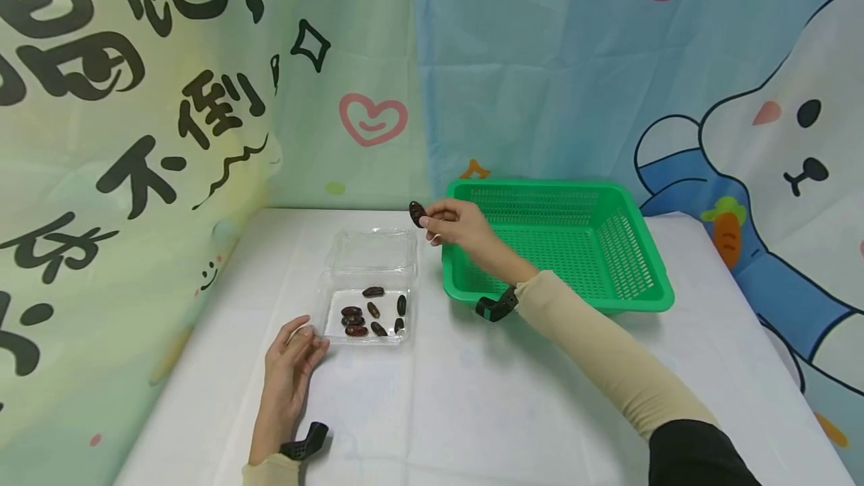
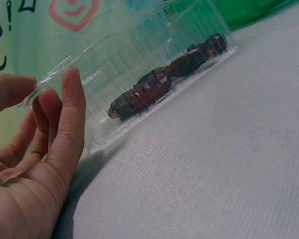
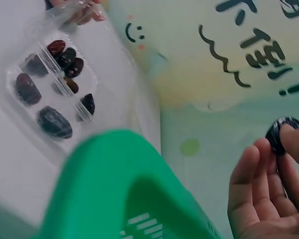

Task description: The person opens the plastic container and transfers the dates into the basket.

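High over the table, my right hand (image 1: 466,229) pinches a dark, wrinkled date (image 1: 415,213) between thumb and fingers, just left of the green basket. The same date (image 3: 275,135) shows at the fingertips in the right wrist view. My left hand (image 1: 290,366) is at the near left corner of a clear plastic box (image 1: 347,297), and the left wrist view shows its thumb and fingers pinching the rim. Several dates (image 1: 373,310) lie spread over the box's floor. The box's hinged lid (image 1: 374,250) is folded back, away from me.
The green plastic basket (image 1: 553,186) with slotted walls stands right of the box, under my right forearm; no dates are visible in it. A white cloth (image 1: 472,396) covers the table. Printed curtains (image 1: 540,96) hang behind and at the left.
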Demonstrator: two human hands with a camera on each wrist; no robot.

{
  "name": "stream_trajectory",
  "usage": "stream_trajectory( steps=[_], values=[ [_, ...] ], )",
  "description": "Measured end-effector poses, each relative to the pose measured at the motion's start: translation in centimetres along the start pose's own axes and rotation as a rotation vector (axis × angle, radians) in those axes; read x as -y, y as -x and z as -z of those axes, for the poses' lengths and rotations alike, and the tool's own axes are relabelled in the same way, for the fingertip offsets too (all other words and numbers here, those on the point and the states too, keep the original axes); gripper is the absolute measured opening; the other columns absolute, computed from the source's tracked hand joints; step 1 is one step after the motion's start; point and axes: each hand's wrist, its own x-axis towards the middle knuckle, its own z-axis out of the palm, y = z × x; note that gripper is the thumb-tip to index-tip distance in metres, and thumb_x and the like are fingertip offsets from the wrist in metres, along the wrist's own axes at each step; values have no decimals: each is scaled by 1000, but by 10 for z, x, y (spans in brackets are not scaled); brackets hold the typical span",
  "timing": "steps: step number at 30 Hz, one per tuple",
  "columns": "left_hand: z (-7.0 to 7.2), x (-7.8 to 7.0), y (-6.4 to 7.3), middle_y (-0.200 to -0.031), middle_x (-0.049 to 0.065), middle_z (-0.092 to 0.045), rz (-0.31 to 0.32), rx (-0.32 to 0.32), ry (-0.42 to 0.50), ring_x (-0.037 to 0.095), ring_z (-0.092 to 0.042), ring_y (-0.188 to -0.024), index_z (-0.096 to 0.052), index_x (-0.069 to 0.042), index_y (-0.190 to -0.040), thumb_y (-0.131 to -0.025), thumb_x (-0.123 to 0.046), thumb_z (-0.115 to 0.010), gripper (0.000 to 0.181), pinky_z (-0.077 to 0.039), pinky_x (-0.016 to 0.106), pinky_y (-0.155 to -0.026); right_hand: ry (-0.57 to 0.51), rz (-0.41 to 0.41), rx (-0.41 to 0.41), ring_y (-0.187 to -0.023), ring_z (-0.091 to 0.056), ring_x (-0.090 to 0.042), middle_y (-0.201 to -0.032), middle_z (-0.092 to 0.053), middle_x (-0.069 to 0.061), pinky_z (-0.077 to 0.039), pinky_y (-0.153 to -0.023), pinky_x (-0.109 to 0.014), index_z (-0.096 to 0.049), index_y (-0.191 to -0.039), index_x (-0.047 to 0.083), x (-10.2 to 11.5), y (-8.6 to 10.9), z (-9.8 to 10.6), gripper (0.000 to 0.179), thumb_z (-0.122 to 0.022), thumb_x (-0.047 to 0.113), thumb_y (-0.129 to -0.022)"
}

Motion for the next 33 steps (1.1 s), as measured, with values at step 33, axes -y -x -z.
stream_trajectory(
  steps=[33],
  values=[
    [1,1,-1,-91,-5,-62,-11,18,8,7,-68,-84,-52,-10,-131,-107,-10,-57,24,-65,23,-89,63,-455,-191,-84,-68,-5,-118,-66,-3,-63,-84,-23,-51,-149,1,-27,2,114,46,-61,17,-107]
  ],
)
